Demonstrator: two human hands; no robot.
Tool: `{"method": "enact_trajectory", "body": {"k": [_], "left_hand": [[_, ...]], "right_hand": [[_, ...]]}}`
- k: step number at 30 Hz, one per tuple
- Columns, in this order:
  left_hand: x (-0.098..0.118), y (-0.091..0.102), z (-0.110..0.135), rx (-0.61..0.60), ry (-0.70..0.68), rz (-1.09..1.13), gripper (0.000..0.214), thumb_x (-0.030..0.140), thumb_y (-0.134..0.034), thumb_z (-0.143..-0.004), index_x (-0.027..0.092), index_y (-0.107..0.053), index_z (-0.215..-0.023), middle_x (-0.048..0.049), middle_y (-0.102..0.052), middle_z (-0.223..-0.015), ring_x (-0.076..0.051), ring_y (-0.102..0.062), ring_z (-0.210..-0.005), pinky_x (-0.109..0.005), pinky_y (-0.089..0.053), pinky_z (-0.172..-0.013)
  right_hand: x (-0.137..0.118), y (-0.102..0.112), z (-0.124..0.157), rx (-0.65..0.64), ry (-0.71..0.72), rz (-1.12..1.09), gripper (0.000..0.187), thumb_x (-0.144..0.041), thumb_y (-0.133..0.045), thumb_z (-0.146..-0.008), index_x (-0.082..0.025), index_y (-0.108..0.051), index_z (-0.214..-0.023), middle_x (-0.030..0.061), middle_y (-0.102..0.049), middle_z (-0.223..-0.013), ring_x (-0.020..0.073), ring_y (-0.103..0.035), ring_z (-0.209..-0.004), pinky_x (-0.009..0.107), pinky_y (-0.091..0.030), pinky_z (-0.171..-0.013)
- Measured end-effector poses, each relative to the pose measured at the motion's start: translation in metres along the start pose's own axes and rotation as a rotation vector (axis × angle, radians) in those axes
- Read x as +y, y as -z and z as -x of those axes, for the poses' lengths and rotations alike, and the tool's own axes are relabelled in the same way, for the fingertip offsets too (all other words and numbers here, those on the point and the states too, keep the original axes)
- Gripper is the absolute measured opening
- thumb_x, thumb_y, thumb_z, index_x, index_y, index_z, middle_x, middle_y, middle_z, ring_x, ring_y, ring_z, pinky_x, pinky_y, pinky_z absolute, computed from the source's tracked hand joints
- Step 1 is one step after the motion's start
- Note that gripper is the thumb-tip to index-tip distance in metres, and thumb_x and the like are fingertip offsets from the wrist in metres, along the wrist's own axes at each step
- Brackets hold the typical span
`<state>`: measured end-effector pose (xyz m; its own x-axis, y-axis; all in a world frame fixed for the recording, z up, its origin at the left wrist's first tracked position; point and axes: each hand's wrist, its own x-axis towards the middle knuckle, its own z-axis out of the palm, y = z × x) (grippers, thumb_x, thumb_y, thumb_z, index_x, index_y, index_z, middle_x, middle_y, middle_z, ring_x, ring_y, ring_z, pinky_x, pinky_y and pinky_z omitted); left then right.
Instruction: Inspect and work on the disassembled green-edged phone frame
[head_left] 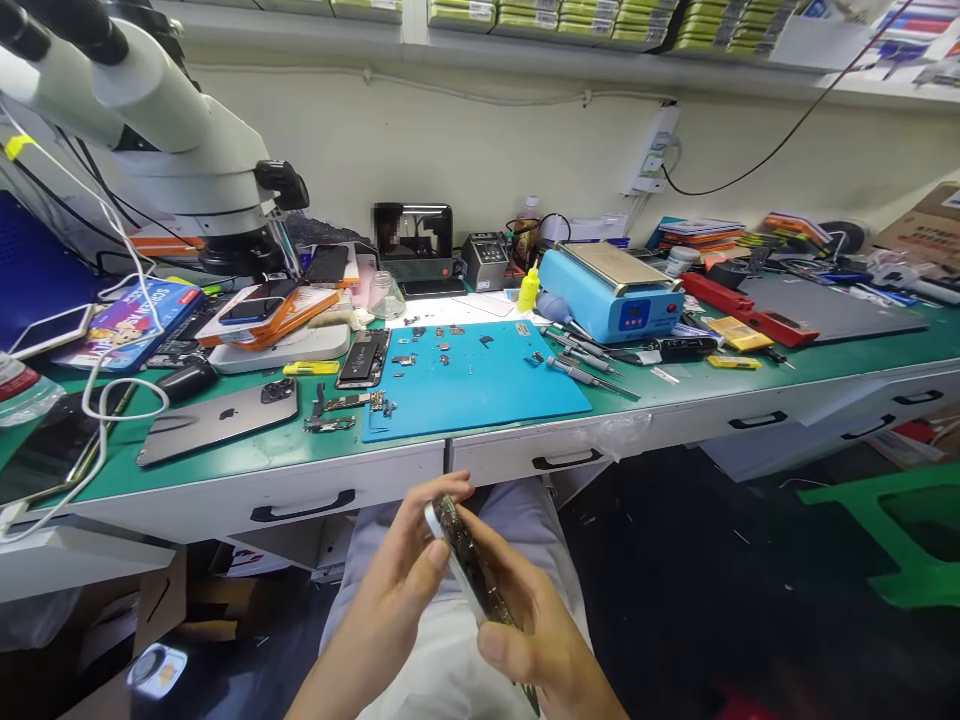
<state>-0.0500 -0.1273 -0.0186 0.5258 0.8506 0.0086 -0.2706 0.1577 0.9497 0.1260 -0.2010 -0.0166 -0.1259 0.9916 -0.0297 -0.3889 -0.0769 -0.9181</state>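
Left hand [397, 590]: closed on the upper end of the phone chassis [466, 562]; thumb lies on the near edge and the fingers wrap behind.
Phone chassis: we note it held between both hands over the lap, below the front edge of the bench [247, 462] and well apart from the blue mat [487, 390].
Long axis: runs from upper left, away from us, to lower right, toward us; the chassis is turned almost edge-on to the camera.
Right hand [544, 645]: closed on the lower end, thumb pressed on the near edge.
Nearer hand: neither; both touch it, left high and right low.
Bench, left to right: microscope [161, 110], grey back housing [217, 420] lying flat, opened phone [364, 358] just beside the mat's left edge, small loose parts on the mat, blue heating plate [611, 290], hand tools [589, 372] in front of it.
Hidden: the chassis's lower end is covered by the right hand and partly cut off by the frame bottom. We cannot tell what its broad faces carry. The parts on the mat are too small to identify.
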Motion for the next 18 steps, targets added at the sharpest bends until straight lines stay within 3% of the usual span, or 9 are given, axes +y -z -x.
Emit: {"method": "enact_trajectory", "body": {"k": [4, 8, 11, 14, 16, 18], "left_hand": [[-0.003, -0.006, -0.002, -0.041, 0.092, 0.072, 0.093, 0.056, -0.091, -0.101, 0.046, -0.045, -0.180, -0.0101, -0.054, -0.184, -0.039, -0.053, -0.170, -0.050, -0.050, -0.134], [0.008, -0.011, -0.017, 0.020, 0.093, 0.182, 0.099, 0.061, -0.089, -0.100, 0.043, -0.038, -0.184, -0.0132, -0.064, -0.174, -0.041, -0.061, -0.162, -0.055, -0.050, -0.134], [0.025, -0.013, -0.031, 0.114, 0.104, 0.278, 0.098, 0.067, -0.083, -0.103, 0.045, -0.034, -0.185, -0.0092, -0.068, -0.171, -0.039, -0.061, -0.162, -0.056, -0.042, -0.140], [0.037, -0.014, -0.040, 0.203, 0.111, 0.375, 0.094, 0.066, -0.078, -0.106, 0.048, -0.030, -0.185, -0.0058, -0.069, -0.170, -0.035, -0.065, -0.159, -0.054, -0.042, -0.140], [0.039, -0.013, -0.043, 0.254, 0.106, 0.432, 0.093, 0.066, -0.077, -0.106, 0.047, -0.031, -0.184, -0.0083, -0.074, -0.162, -0.037, -0.075, -0.146, -0.057, -0.052, -0.132], [0.035, -0.011, -0.042, 0.302, 0.081, 0.475, 0.101, 0.070, -0.083, -0.100, 0.047, -0.031, -0.183, -0.0103, -0.080, -0.150, -0.038, -0.084, -0.128, -0.059, -0.064, -0.117]], "right_hand": [[-0.001, 0.001, -0.005, 0.052, 0.012, 0.053, 0.110, -0.074, -0.091, -0.090, -0.038, -0.044, -0.183, 0.0081, -0.046, -0.188, 0.0372, -0.041, -0.177, 0.053, -0.033, -0.145], [-0.024, 0.009, -0.017, 0.027, 0.013, 0.251, 0.123, -0.091, -0.086, -0.086, -0.039, -0.037, -0.186, 0.0093, -0.045, -0.189, 0.0389, -0.045, -0.175, 0.054, -0.038, -0.143], [-0.056, 0.018, -0.035, -0.020, 0.045, 0.511, 0.100, -0.094, -0.065, -0.099, -0.039, -0.049, -0.181, 0.0100, -0.059, -0.179, 0.0379, -0.054, -0.168, 0.056, -0.041, -0.142], [-0.088, 0.030, -0.066, 0.009, 0.134, 0.792, 0.067, -0.084, -0.050, -0.114, -0.040, -0.077, -0.157, 0.0088, -0.072, -0.159, 0.0319, -0.063, -0.156, 0.051, -0.046, -0.138], [-0.109, 0.044, -0.097, 0.081, 0.204, 0.964, 0.058, -0.076, -0.051, -0.117, -0.034, -0.088, -0.131, 0.0097, -0.075, -0.145, 0.0290, -0.070, -0.143, 0.050, -0.054, -0.130], [-0.133, 0.067, -0.137, 0.229, 0.283, 1.126, 0.045, -0.061, -0.066, -0.116, -0.022, -0.080, -0.134, 0.0116, -0.076, -0.144, 0.0282, -0.074, -0.132, 0.055, -0.062, -0.118]]}}
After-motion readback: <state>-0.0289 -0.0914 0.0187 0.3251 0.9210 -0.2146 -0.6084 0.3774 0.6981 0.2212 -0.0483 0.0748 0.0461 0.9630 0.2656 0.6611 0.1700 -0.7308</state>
